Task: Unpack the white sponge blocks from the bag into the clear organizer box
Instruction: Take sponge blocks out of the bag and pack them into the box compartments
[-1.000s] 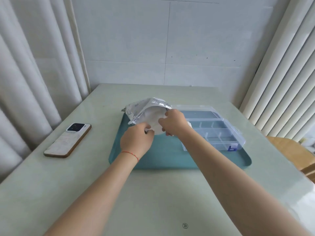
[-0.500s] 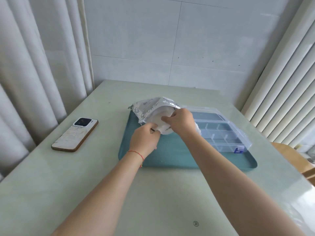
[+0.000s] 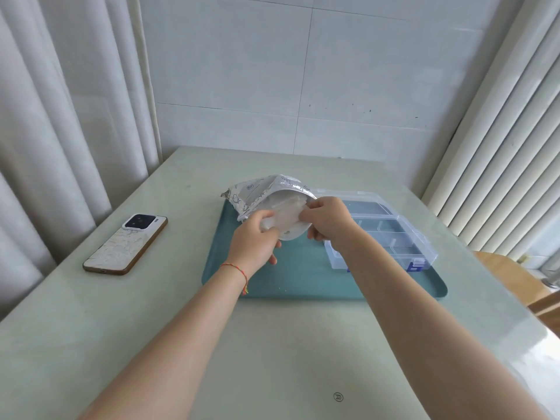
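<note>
Both hands (image 3: 257,237) at bag (image 3: 260,192) mouth

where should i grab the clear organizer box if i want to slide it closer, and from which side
Take the clear plastic organizer box by its near short end wall, by the blue latch, coming from the front. That end faces the person and stands free on the teal tray. The far left corner is crowded by the silver foil bag and the right hand, so avoid that side.

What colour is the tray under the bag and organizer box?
The tray is teal, a dull blue-green, seen in the head view, the only one.
</note>
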`<state>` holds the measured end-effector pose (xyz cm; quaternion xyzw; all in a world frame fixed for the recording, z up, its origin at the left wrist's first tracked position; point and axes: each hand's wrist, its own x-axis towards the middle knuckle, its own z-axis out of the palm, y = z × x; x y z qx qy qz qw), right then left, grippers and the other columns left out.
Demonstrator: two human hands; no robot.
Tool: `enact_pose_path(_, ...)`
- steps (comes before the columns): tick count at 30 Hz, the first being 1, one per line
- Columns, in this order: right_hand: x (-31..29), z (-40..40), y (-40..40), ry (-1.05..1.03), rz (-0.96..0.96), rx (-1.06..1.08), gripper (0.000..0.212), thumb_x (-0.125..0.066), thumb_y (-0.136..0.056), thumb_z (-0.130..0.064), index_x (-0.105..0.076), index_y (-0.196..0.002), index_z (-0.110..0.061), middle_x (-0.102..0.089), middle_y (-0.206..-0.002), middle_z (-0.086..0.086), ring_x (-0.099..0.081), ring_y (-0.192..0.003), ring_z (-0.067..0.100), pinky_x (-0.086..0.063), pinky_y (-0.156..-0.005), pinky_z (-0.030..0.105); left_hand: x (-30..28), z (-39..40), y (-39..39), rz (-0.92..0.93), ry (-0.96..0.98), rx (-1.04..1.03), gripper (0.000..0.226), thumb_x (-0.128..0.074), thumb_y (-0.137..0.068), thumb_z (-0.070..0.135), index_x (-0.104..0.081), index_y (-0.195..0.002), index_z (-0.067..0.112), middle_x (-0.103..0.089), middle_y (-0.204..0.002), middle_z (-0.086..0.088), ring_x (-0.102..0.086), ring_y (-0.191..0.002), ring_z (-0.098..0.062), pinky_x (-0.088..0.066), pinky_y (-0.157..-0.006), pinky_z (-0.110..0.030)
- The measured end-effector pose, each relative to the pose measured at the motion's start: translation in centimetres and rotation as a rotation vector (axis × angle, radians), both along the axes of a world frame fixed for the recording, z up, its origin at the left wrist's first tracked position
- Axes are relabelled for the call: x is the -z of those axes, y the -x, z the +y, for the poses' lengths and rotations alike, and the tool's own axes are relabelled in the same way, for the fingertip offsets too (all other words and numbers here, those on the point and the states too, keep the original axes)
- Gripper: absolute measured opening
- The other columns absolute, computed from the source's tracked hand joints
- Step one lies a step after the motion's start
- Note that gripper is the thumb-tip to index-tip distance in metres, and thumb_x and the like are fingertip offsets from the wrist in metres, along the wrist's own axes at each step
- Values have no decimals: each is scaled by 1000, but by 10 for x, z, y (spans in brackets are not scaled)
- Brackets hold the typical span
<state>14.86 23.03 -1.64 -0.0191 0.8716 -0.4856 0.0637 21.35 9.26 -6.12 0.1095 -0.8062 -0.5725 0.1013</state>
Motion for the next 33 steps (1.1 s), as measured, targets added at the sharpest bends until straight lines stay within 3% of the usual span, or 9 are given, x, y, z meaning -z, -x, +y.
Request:
enact_pose_path(7,-1,8,-3,-23,-6,-62,10,-64,-87,-10,-62,-78,-6,-65,-55,-2,-45,-29,8,-38,-40,16,-2,7,8,-32,96,86,55,-44,-88,14,-47,-138,38,-70,-67,-2,-55,-42,-20,-48,-56,-26)
enact_pose_path(11,-4,13,-8,-79,-51,-99,6,-62,-88,-11,-58,-86,-7,-53,-35,-6,-43,-24,7,-27,-32,10,0,3,17,-59,101,38,55,-45,-85,15,-50,-136,36,-69,-65,-1,-54,-41,-22,-44,-51,-25)
enact_pose_path(14,-4,15,-8,-83,-55,-96,4,-60,-87,-9,-56,-89,-9,-52,-34,-4,-45,-24,8,-26,-32,9,2,3,14,-28,148,-3,43,-47,-85,16,-57,-124,31,-69,-66,-1,-57,-45,-22,-48,-54,-28)
enact_pose_path(16,-2,15,-6,-90,-42,-86,7,-60,-86,-9,-58,-92,-9,-54,-36,-1,-45,-25,9,-27,-32,9,1,5,9,70,280,-84,30,-50,-86,15,-63,-111,25,-69,-75,-2,-61,-62,-24,-53,-62,-34)
enact_pose_path(19,1,14,-3,-115,-40,-76,10,-62,-86,-11,-59,-95,-11,-56,-39,2,-42,-26,11,-27,-32,9,-4,10,6,253,658,-142,22,-52,-89,13,-66,-106,15,-61,-109,-2,-58,-79,-29,-44,-63,-34)
enact_pose_path(22,1,13,-2,-89,-57,-79,14,-60,-86,-8,-61,-100,-9,-57,-42,5,-43,-28,12,-34,-38,14,-11,16,10,186,854,-26,31,-51,-90,13,-64,-117,12,-44,-139,-4,-61,-89,-32,-46,-69,-36)
enact_pose_path(27,-1,15,-1,21,-71,-113,38,-56,-87,-2,-56,-124,-11,-57,-60,8,-50,-31,12,-39,-43,18,-14,14,21,6,838,114,45,-47,-93,16,-55,-137,17,-25,-159,-2,-50,-127,-28,-45,-95,-36)
enact_pose_path(33,3,16,0,9,-54,-144,35,-55,-87,-2,-57,-120,-16,-57,-52,3,-50,-33,13,-41,-44,20,-6,12,16,36,794,159,49,-48,-92,15,-51,-139,29,-26,-159,2,-54,-120,-28,-49,-91,-40)
